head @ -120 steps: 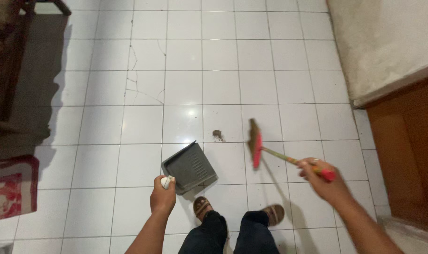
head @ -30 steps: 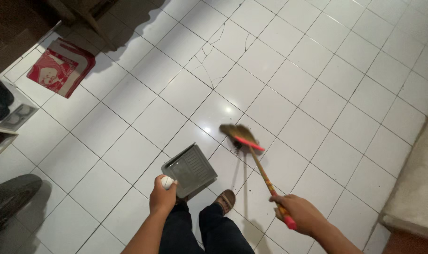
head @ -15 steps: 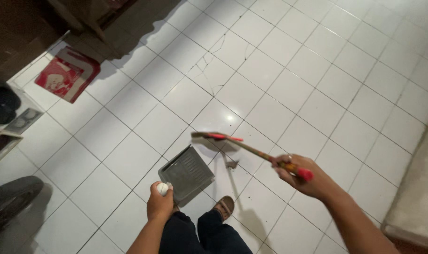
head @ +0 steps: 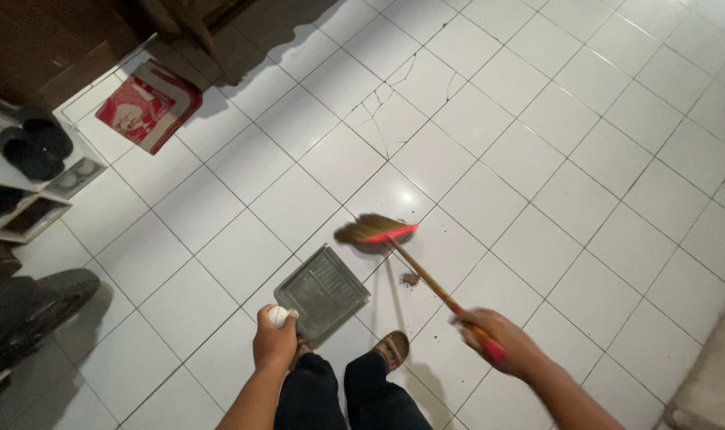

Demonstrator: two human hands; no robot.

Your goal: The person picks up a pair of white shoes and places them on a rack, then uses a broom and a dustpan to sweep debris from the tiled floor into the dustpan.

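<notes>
Your left hand (head: 275, 342) clamps its fingers on the grey dustpan (head: 323, 291) low in the frame, your right hand (head: 498, 342) closed on the broom (head: 378, 231): a wide stroke risks flicking the debris clump (head: 410, 279) past the pan's lip.

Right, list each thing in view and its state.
Broom: gripped by right hand, head down by the floor, blurred.
Dustpan: on the floor, tilted, handle in left hand.
Dirt: loose on the tile, outside the dustpan.
Tile: cracked.
</notes>
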